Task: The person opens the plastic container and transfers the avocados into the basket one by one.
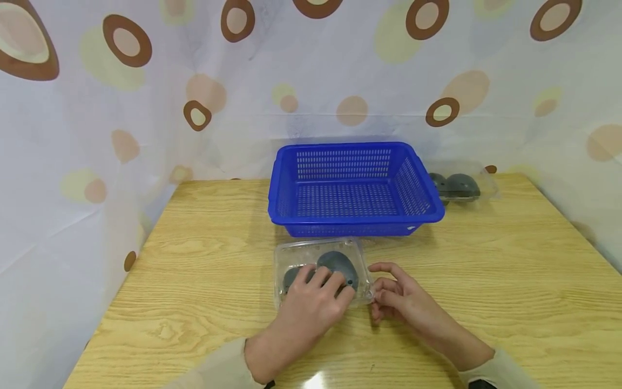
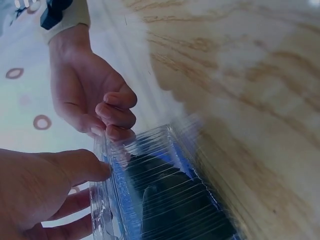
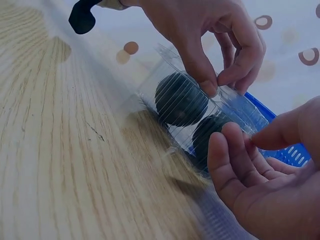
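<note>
A clear plastic clamshell box [image 1: 303,252] lies on the table in front of the basket. Two dark green, egg-shaped fruits [image 1: 336,265] like avocados show through its ribbed plastic, also in the right wrist view, where one fruit [image 3: 180,100] is nearer the top. My left hand [image 1: 315,302] reaches over the box, its thumb and fingers pinching the rim, as the right wrist view shows. At the box's right front corner, my right hand [image 1: 405,300] pinches the edge between thumb and fingers. My left hand partly covers the fruits in the head view.
A blue slatted plastic basket [image 1: 357,220] stands just behind the box. Another clear box [image 1: 489,183] with dark green fruits sits at the back right, partly behind the basket. Patterned cloth [image 1: 316,81] hangs behind the wood-grain table [image 1: 204,259].
</note>
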Motion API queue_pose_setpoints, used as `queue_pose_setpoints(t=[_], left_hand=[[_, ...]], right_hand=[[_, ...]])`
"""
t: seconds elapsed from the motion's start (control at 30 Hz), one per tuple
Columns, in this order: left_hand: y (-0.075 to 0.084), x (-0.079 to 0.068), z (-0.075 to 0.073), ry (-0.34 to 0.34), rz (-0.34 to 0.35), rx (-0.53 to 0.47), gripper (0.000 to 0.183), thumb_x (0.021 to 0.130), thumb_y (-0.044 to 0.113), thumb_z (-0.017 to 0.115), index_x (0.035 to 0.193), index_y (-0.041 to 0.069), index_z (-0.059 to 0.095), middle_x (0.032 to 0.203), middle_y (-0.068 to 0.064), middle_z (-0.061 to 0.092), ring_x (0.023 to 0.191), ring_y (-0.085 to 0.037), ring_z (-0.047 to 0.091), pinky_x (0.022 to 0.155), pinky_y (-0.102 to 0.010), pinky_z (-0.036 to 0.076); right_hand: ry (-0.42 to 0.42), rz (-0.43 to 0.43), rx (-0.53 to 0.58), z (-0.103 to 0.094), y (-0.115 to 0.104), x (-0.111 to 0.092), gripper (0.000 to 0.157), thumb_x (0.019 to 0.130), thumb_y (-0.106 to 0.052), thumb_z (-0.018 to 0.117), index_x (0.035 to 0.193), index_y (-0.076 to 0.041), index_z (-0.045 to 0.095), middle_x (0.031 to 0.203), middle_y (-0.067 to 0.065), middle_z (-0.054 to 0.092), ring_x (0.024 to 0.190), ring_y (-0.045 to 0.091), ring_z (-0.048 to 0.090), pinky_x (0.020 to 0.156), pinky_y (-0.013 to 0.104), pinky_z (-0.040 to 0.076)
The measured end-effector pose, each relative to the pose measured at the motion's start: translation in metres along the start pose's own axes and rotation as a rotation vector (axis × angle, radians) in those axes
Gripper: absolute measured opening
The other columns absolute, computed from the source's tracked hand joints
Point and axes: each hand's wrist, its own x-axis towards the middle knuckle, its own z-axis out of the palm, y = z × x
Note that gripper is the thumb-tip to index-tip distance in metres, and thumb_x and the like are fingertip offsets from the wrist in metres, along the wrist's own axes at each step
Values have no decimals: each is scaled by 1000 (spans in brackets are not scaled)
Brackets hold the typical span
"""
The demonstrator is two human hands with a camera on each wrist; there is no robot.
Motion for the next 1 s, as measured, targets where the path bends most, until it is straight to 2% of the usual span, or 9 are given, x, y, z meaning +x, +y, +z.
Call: queue_pose_setpoints(t=[0.17,0.27,0.4,0.53,0.67,0.8,0.9,1.0], left_hand=[[2,4,-2,-74,-43,-18,15,92,7,66,102,19,64,108,1,67,99,-20,67,79,-43,61],[3,7,-5,-170,-69,-5,24,92,7,68,112,19,62,116,-1,67,105,-21,66,78,-45,62],[5,13,-10,-317,-76,23,39,87,12,75,121,23,59,123,0,65,110,-22,65,82,-49,61],[8,19,-12,-412,-95,45,48,87,14,75,129,26,54,132,-1,60,117,-25,62,83,-52,60],[11,23,-11,-448,-110,76,46,92,14,69,132,28,53,135,-1,57,119,-28,61,80,-51,60],[15,25,-10,-460,-79,134,42,97,15,60,136,28,54,134,0,60,118,-28,62,78,-51,61],[16,25,-9,-439,-47,172,41,98,16,58,137,27,55,133,0,62,115,-29,65,76,-50,62],[15,25,-10,-389,-51,162,37,99,15,57,134,25,56,129,-1,64,112,-28,67,73,-48,62]], right_hand=[[-19,18,32,-2,2,-2,52,100,-6,52,142,-1,21,97,-1,60,77,11,62,74,28,58],[-34,7,61,-3,5,-3,53,100,-5,53,142,-3,21,98,-1,59,78,11,62,75,29,59],[-45,-16,83,-3,8,-3,52,100,-3,52,141,-4,21,99,-2,59,80,10,63,77,29,59],[-19,-8,51,-1,8,-2,56,100,-5,53,145,-3,19,96,-3,57,77,9,59,73,27,57],[14,10,-4,2,5,1,68,98,-3,52,152,-2,11,92,-4,54,74,8,52,67,23,50],[31,27,-48,6,2,3,73,95,1,51,154,-1,8,89,-4,51,70,6,48,62,21,45],[34,34,-73,9,-1,4,74,93,3,50,153,-1,8,88,-3,49,67,5,46,59,21,41],[38,52,-85,11,-3,4,71,94,1,50,153,-2,10,89,-2,49,67,5,44,58,21,40]])
